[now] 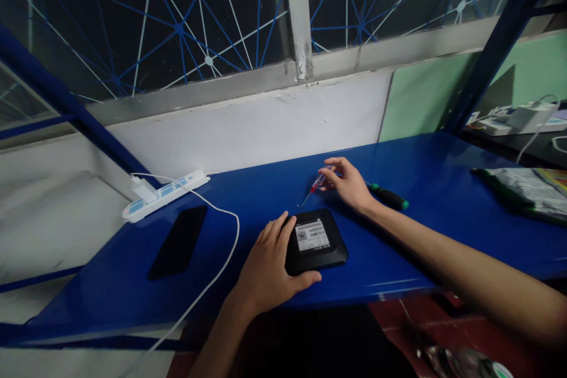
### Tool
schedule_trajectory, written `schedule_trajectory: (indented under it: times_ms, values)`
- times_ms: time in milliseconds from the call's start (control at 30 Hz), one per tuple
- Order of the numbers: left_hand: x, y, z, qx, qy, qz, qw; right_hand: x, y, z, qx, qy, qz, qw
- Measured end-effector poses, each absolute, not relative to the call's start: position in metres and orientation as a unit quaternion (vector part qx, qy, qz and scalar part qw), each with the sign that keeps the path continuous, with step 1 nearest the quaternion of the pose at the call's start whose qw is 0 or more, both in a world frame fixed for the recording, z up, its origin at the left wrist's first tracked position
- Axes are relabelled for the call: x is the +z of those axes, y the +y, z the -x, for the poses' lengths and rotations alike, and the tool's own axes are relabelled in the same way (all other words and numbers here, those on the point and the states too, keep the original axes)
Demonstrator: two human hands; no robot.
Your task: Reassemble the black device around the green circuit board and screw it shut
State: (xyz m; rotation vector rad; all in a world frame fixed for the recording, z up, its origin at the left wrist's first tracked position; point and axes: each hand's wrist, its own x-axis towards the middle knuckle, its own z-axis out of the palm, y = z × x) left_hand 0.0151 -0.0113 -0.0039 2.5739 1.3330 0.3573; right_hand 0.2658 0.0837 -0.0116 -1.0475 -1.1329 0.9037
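Observation:
A small black square device (319, 244) with a white label lies near the front edge of the blue table (425, 189). My left hand (270, 269) rests against its left side, fingers and thumb wrapped round its edge. My right hand (348, 183) is behind the device, fingers pinched on a thin red-handled screwdriver (313, 188) whose tip points down-left toward the table. A green-and-black screwdriver (390, 196) lies just right of that hand.
A black phone (178, 241) lies flat at the left. Behind it sits a white power strip (165, 195) with a plug and a white cable (212, 283) trailing off the front edge. A plastic bag (527, 189) lies at the right.

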Motion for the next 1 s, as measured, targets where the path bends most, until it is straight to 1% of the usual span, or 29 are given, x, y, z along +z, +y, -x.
schedule_trajectory:
  times_ms: [167,400,833,1000]
  values:
    - [-0.0030,-0.0119,-0.0166,0.133,0.456,-0.873,0.110,-0.0141,0.0840,-0.2636,0.398,-0.500,0.454,0.621]
    - [-0.0007,-0.0113,-0.0180,0.136,0.469,-0.866,0.108,-0.0125,0.0836,-0.2660,0.378,-0.501,0.450,0.635]
    - [-0.0036,-0.0094,-0.0175,0.142,0.472,-0.865,0.096,-0.0139,0.0849,-0.2634,0.395,-0.497,0.447,0.630]
    - [-0.0040,-0.0081,-0.0170,0.141,0.472,-0.865,0.097,-0.0059,0.0808,-0.2644,0.397,-0.481,0.441,0.646]
